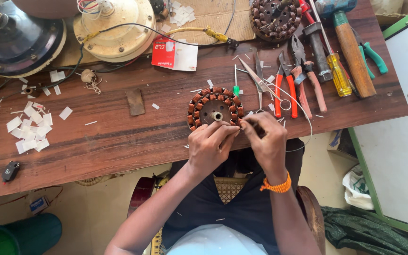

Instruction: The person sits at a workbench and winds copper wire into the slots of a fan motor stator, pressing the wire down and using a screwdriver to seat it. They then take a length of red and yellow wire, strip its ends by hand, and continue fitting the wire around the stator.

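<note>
A round motor stator wound with copper coils lies on the wooden bench near its front edge. My left hand rests against the stator's near rim, fingers pinched together at its right side. My right hand, with an orange band at the wrist, meets it there and pinches a thin white wire that loops out to the right. Whether the left fingers also grip the wire is hidden.
Scissors, red-handled pliers, more pliers, a yellow screwdriver and a hammer lie to the right. A second stator sits at the back. White paper slips lie at left; fan housings stand behind.
</note>
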The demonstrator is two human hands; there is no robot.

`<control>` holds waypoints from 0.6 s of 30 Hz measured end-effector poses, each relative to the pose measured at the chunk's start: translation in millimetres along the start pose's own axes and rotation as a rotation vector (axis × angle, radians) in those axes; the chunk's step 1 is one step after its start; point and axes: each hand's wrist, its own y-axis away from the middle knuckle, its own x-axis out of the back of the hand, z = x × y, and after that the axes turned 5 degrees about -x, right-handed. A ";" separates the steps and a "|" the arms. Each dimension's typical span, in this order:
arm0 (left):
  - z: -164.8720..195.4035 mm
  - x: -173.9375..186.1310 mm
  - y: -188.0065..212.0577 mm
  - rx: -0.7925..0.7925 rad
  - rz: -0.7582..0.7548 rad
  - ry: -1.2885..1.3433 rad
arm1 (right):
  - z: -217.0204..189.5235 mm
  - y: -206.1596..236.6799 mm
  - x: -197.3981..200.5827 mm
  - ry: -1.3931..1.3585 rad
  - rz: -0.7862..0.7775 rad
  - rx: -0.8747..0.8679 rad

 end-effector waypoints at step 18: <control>2.5 0.4 -0.6 -0.055 0.031 -0.063 | -10.2 10.8 11.4 0.049 -0.104 0.123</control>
